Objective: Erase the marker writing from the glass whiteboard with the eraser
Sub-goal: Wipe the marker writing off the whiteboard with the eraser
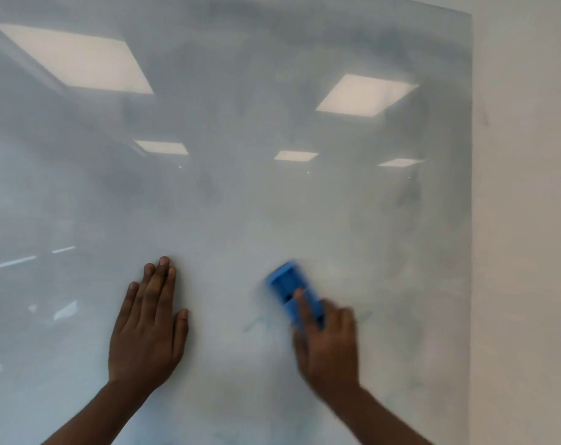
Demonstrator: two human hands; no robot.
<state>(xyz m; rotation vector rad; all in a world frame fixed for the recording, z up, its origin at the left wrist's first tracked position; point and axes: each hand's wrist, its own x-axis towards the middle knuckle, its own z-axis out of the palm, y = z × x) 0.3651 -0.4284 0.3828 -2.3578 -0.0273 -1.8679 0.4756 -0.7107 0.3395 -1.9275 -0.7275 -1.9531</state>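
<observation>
A large glass whiteboard (240,203) fills the view, smeared with grey marker haze. My right hand (328,345) grips a blue eraser (288,285) and presses it flat on the glass at lower centre; both are motion-blurred. Faint greenish marker strokes (256,324) show just left of that hand, and more faint marks (227,436) lie near the bottom edge. My left hand (149,322) rests flat on the glass to the left of the eraser, fingers together and holding nothing.
The board's right edge (471,220) meets a plain cream wall (526,220). Ceiling light panels (365,94) reflect in the glass. Darker smudges (409,191) sit on the board's right side.
</observation>
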